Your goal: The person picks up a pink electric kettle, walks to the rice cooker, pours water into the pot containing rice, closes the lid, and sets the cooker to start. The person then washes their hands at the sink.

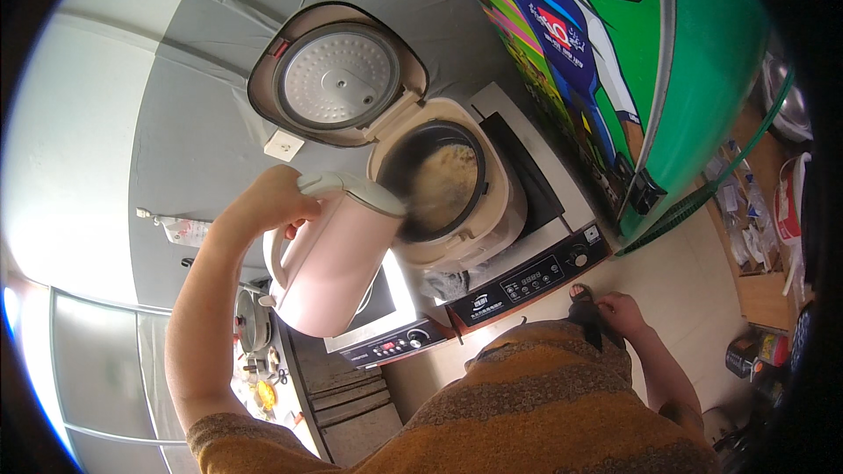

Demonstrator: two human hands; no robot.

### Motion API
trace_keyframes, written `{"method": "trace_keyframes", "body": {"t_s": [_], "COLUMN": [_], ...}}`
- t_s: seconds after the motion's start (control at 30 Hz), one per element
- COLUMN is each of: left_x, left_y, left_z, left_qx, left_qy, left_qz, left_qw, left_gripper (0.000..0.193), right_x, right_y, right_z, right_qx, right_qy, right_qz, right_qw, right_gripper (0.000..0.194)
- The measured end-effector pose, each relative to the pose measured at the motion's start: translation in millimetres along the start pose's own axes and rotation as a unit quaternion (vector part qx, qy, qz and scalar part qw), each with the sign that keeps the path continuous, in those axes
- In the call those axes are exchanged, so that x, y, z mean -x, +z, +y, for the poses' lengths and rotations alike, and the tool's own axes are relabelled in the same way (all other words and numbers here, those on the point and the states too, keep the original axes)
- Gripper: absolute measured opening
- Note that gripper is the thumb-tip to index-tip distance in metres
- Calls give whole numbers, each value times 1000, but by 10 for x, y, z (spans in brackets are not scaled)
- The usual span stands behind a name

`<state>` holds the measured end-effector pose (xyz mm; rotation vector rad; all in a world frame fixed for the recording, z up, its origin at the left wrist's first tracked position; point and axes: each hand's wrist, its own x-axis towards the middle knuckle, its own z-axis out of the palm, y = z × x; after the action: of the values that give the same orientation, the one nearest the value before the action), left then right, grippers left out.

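Note:
My left hand (280, 201) grips the handle of a pink electric kettle (339, 260), which is tilted with its spout over the rim of a rice cooker. The beige rice cooker (510, 210) stands on an induction cooker, its lid (339, 76) raised. Inside its dark inner pot (402, 158) lies pale, grainy food (448, 174) under cloudy liquid. Low at my right side, away from the cooker, hangs my right hand (619, 313); its fingers are bent, and whether it holds anything is unclear.
A second induction cooker (388, 345) with a lit display is at the left. Beside the rice cooker rises a green cabinet (698, 79) with a printed side. A lidded pot (253, 322) stands farther left. A wall socket (283, 145) is behind the kettle. Bottles (744, 355) stand at the right.

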<state>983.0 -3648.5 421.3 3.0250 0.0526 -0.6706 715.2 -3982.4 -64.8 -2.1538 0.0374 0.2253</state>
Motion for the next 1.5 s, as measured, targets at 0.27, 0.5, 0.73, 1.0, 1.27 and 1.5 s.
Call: {"method": "trace_keyframes", "body": {"t_s": [0.27,0.5,0.73,1.0,1.27,1.5], "left_x": [-15,7,-5,-8,-35,-53], "left_y": [-7,-18,-12,-10,-20,-41], "left_z": [-1,68,82,115,102,122], "left_qx": [1,-28,-38,-39,-46,-38], "left_qy": [12,10,15,14,15,15], "left_qz": [-2,-8,-3,0,6,2], "left_qw": [1000,1000,999,999,999,999], "left_gripper": [10,19,19,18,18,18], "right_x": [17,38,67,77,76,86], "right_y": [-52,-65,-96,-113,-96,-68], "right_z": [-52,-47,-36,-11,40,60], "right_qx": [1,5,8,-11,-11,-18], "right_qy": [5,-1,-1,14,16,6], "right_qz": [-1,2,-11,-7,-1,9], "right_qw": [1000,1000,1000,1000,1000,1000], "right_gripper": [16,15,16,14,14,14]}}
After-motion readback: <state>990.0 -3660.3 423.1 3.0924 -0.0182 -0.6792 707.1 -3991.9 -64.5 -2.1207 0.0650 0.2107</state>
